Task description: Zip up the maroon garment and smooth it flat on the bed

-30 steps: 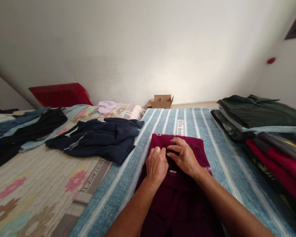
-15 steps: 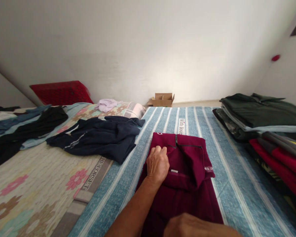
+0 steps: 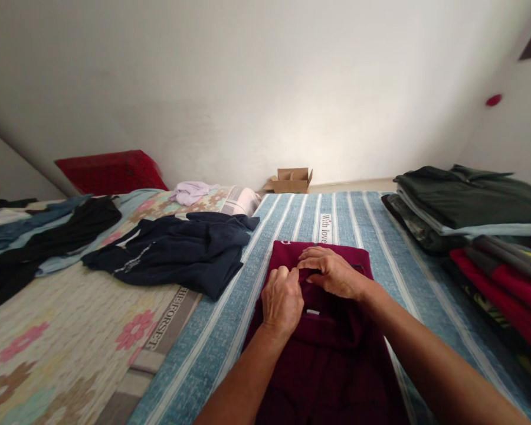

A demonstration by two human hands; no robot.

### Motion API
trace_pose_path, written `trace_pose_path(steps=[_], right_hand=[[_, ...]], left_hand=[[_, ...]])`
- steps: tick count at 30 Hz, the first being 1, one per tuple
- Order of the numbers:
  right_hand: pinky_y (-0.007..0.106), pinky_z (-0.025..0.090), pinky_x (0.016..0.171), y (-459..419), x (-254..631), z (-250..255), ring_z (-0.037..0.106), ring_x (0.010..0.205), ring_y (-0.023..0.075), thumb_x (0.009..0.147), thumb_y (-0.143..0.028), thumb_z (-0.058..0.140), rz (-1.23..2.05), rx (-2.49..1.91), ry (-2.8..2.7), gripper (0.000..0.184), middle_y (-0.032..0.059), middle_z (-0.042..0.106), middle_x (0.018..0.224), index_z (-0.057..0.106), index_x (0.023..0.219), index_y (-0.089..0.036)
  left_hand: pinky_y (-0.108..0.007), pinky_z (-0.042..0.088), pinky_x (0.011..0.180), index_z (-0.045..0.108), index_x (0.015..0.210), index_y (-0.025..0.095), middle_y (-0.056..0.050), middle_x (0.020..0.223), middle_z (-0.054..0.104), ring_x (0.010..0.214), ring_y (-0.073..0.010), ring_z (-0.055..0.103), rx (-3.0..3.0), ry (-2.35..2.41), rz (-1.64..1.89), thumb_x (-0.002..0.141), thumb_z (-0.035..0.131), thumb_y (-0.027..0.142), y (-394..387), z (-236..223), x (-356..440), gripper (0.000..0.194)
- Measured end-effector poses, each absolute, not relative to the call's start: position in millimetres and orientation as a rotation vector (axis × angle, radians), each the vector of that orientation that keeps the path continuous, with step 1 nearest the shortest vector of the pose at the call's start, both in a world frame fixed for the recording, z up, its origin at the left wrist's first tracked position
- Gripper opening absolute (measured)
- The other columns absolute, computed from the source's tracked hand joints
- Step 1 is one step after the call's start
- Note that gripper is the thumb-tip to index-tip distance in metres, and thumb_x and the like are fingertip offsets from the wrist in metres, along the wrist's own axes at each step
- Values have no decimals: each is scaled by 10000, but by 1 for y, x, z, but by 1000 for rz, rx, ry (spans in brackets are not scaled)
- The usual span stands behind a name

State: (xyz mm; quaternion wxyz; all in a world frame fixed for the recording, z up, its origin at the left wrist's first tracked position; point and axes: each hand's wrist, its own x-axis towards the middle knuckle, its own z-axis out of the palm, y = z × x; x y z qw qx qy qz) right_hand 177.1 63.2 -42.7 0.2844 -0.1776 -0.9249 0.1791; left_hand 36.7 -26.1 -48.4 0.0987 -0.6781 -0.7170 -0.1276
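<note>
two hands (image 3: 310,283), one maroon garment (image 3: 331,354), one cardboard box (image 3: 291,179)

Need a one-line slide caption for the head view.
Both hands, left hand and right hand, press on a maroon garment laid on a blue striped sheet, folded clothes stack alongside.

A dark navy garment (image 3: 177,251) is spread on the floral sheet (image 3: 62,330), beside the blue striped cover (image 3: 407,283). Folded clothes (image 3: 473,218) are stacked at the right. A cardboard box (image 3: 289,180) is seen by the wall, a red pillow (image 3: 110,171) at the left.
</note>
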Motion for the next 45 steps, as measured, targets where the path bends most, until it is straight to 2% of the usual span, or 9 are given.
trace_pose_path(steps=[10,15,20,25,30,35,40,45], right_hand=[[326,454,850,67,176,-48,595,962,184,788,-113,612,495,-518,-2450,152,59,650,1009,658,906,-198],[301,450,808,66,174,-55,602,886,174,821,-165,609,466,-516,-2403,50,58,657,906,646,849,-185],[286,443,777,63,173,-59,600,834,165,822,-131,593,467,-521,-2317,70,47,650,832,628,793,-184],[274,435,755,65,172,-62,593,801,155,798,-106,601,448,-498,-2306,100,31,644,801,608,754,-195],[265,420,729,67,171,-64,562,700,134,795,-111,606,434,-521,-2300,109,7,622,718,589,718,-187],[274,413,768,65,171,-62,575,742,143,806,-118,595,354,-550,-2359,91,10,631,718,609,741,-181],[280,403,793,63,173,-56,587,807,159,831,-151,581,261,-616,-2477,65,45,666,834,634,864,-167],[285,399,776,64,168,-54,591,780,168,834,-134,556,176,-730,-2536,98,54,668,792,632,774,-151]], left_hand=[[-325,404,759,583,1048,155,-56,850,574,858,-220,526,-1989,-2101,-465,841,493,131,-28,-53,37,228],[-325,399,758,584,913,171,-54,835,569,848,-216,528,-1969,-2098,-462,840,494,124,-28,-55,38,125],[-322,397,750,596,957,173,-53,814,552,845,-219,519,-1942,-2109,-392,832,498,120,-29,-52,41,168],[-336,404,778,601,983,168,-68,896,562,902,-237,505,-1940,-2125,-376,836,548,224,-25,-47,44,166],[-349,404,771,617,911,156,-72,862,584,885,-240,515,-1992,-2128,-242,858,478,147,-19,-46,47,149],[-342,412,769,613,842,149,-72,836,589,875,-240,513,-2021,-2074,-233,850,440,82,-16,-52,44,186],[-342,421,752,614,832,146,-77,823,587,862,-242,514,-2017,-2032,-243,850,434,81,-15,-55,42,192],[-336,427,756,619,831,141,-83,832,592,866,-243,516,-2028,-2033,-213,851,426,83,-13,-54,42,203]])
